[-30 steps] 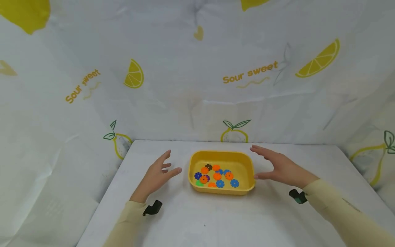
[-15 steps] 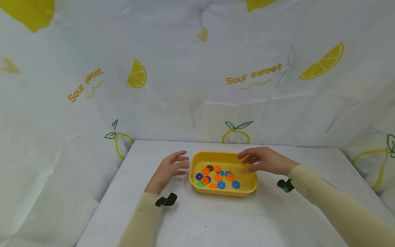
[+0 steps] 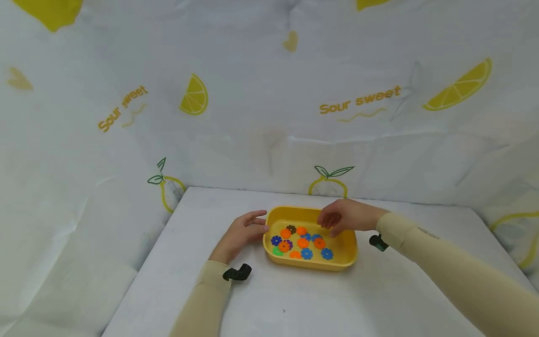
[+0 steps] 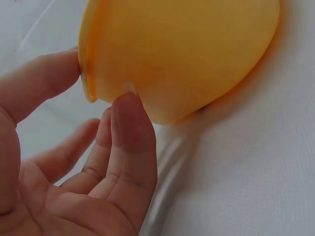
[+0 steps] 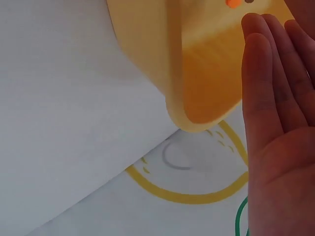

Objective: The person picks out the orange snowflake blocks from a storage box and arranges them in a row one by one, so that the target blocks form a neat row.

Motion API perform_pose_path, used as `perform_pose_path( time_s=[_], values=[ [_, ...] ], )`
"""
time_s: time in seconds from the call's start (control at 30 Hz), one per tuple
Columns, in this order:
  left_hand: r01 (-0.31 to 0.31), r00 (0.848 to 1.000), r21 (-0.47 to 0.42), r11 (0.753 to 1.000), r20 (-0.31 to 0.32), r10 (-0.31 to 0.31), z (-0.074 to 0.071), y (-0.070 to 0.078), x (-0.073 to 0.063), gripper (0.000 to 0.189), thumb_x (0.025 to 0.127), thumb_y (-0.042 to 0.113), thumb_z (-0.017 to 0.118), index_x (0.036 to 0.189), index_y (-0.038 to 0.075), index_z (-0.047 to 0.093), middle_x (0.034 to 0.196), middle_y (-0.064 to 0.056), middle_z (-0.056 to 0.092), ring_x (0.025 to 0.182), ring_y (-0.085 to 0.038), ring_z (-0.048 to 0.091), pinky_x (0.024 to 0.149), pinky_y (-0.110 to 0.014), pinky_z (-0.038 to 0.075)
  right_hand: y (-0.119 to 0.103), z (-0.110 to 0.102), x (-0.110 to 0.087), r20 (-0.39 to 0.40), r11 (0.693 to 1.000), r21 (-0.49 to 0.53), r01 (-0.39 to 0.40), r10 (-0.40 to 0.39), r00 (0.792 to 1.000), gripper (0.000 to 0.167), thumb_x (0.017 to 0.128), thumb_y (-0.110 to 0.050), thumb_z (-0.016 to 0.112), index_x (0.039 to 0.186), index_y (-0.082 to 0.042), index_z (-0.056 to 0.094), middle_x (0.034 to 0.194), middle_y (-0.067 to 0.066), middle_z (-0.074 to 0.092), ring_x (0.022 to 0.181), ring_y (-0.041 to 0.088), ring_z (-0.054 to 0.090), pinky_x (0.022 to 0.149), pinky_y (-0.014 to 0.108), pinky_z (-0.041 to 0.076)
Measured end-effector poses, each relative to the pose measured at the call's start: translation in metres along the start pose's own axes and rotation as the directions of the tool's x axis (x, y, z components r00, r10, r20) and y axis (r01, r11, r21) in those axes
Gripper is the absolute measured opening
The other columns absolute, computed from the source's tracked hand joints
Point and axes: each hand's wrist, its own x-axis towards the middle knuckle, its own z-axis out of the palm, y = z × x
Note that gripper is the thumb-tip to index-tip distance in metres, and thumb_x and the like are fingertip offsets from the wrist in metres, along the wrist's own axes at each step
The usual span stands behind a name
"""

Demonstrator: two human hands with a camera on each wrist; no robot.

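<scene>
A yellow plastic tray stands on the white table, holding several small notched discs, such as an orange disc, a light blue disc and a dark blue disc. At its left end is my left hand, thumb and fingertips against the rim and outer wall, as the left wrist view shows. Over the tray's right half hovers my right hand, fingers relaxed and slightly bent, with no disc visible in it. The right wrist view shows its fingers beside the tray's inner wall.
Behind the table hangs a white cloth backdrop printed with lemons and lettering. Black wrist cameras sit under both wrists, the left camera and the right camera.
Both hands have moved inward: the left came right to meet the tray's end, the right came left over the tray. The view shifted slightly. The discs keep their arrangement.
</scene>
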Motion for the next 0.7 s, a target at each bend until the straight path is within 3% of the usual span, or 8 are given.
perform_pose_path(
  time_s=[0.23,0.47,0.7],
  values=[
    [0.004,1.0,-0.033,0.999,0.019,-0.003,-0.001,-0.005,0.004,0.065,0.096,0.029,0.083,0.156,0.023,0.058,0.14,-0.012,0.069,0.116,-0.025,0.074,0.106,-0.041,0.062,-0.004,0.006,0.012,0.062,0.999,-0.046,-0.013,0.016,0.998,0.033,0.093,-0.007,0.084,0.124,-0.012,0.076,0.117,-0.002,0.075,0.108,0.017,0.065,0.103,0.037,0.059],
    [0.014,1.0,-0.052,0.999,0.029,-0.012,0.0,-0.006,0.006,0.062,0.096,0.028,0.084,0.153,0.027,0.061,0.14,-0.011,0.068,0.118,-0.024,0.073,0.106,-0.04,0.062,-0.013,0.016,0.024,0.122,0.991,-0.128,-0.03,0.046,0.992,0.027,0.092,-0.006,0.085,0.116,-0.015,0.076,0.108,0.001,0.072,0.101,0.017,0.06,0.095,0.035,0.057],
    [0.012,1.0,-0.059,0.998,0.028,-0.01,-0.001,-0.009,0.007,0.062,0.095,0.029,0.084,0.153,0.029,0.061,0.14,-0.01,0.069,0.119,-0.024,0.072,0.107,-0.04,0.061,-0.014,0.026,0.034,0.135,0.977,-0.187,-0.099,0.125,0.983,0.024,0.089,-0.005,0.088,0.105,-0.018,0.076,0.1,-0.001,0.069,0.097,0.018,0.059,0.092,0.035,0.057]
  ],
)
